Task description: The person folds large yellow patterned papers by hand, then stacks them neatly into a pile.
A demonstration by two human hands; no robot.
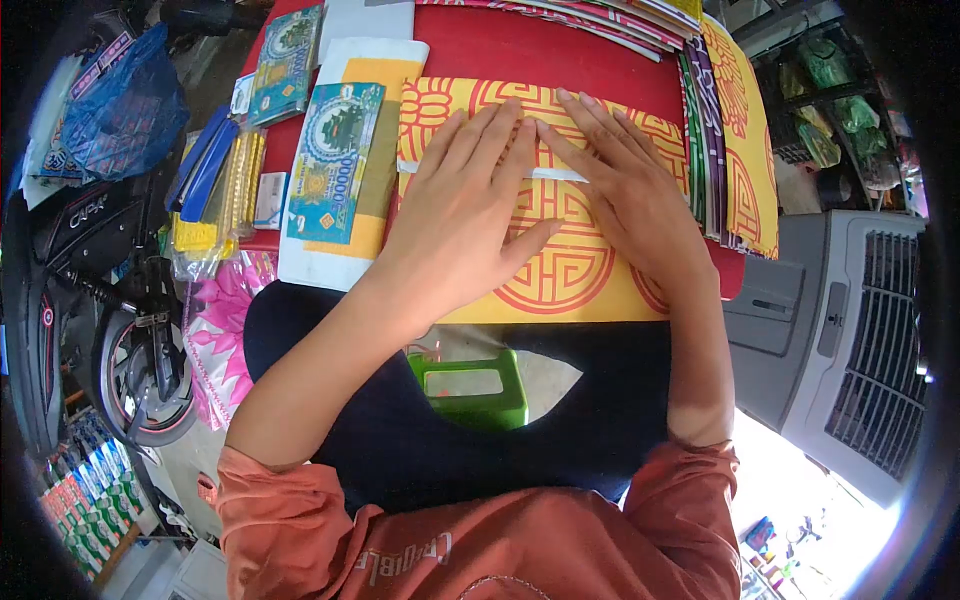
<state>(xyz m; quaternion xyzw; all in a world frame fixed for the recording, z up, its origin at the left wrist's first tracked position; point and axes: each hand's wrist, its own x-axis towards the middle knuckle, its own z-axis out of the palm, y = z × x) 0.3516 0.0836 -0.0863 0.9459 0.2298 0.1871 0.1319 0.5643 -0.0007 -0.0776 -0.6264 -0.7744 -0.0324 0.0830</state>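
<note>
A sheet of yellow paper with red round patterns (556,262) lies in front of me, its far part folded over so that a white edge crosses the middle. My left hand (465,205) presses flat on the sheet, fingers stretched over the folded part and thumb apart. Beside it, my right hand (630,185) also lies flat on the fold, fingers spread. The two index fingers are close together. Left of the sheet, a teal printed banknote-like paper (335,160) rests on white and yellow paper (400,62).
The red table (560,55) holds a stack of folded patterned papers (735,140) at right and more teal notes (287,65) at left. Blue strips (208,150) lie at the left edge. A green stool (470,390) stands below; a grey air cooler (840,330) is at right.
</note>
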